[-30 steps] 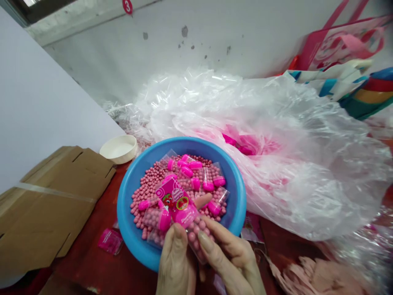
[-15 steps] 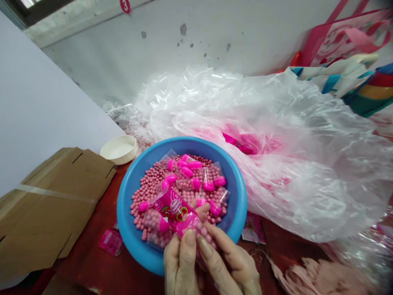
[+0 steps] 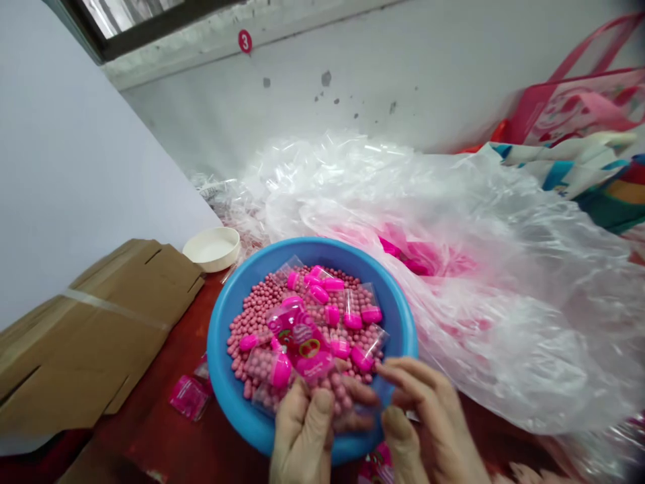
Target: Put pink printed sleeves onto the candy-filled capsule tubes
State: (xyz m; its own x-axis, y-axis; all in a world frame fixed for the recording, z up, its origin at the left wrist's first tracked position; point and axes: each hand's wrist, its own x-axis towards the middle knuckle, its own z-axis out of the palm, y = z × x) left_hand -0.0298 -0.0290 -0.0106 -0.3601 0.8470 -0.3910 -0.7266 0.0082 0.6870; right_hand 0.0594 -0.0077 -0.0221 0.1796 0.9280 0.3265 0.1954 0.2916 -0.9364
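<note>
While your left hand (image 3: 302, 430) pinches the near end of the pink printed sachet (image 3: 302, 339) between thumb and fingertips, keep that grip low and close to the seam so the little candy balls inside do not spill back out. The sachet lies tilted over the near half of the blue basin (image 3: 222, 336), its far end resting on the heap of pink candy balls (image 3: 256, 306). Your right hand (image 3: 428, 417) hovers just beside it at the basin's near rim, fingers half curled and spread; I cannot tell whether they hold anything, as the hand is blurred. Bring that hand in steadily and support the sachet from the side rather than from above, so you can see the opening.

Mind the clutter in the basin: several small clear packets with bright pink capsules (image 3: 353, 312) lie right behind the sachet, touching it or nearly so, and would easily be dragged along. A large crumpled clear plastic bag (image 3: 478, 282) presses against the basin's far and right rim. On the red table (image 3: 166, 437) to the left sit a loose pink packet (image 3: 187, 396), a flattened cardboard box (image 3: 91, 336) and a white lid (image 3: 212, 247), all well apart from your hands.
</note>
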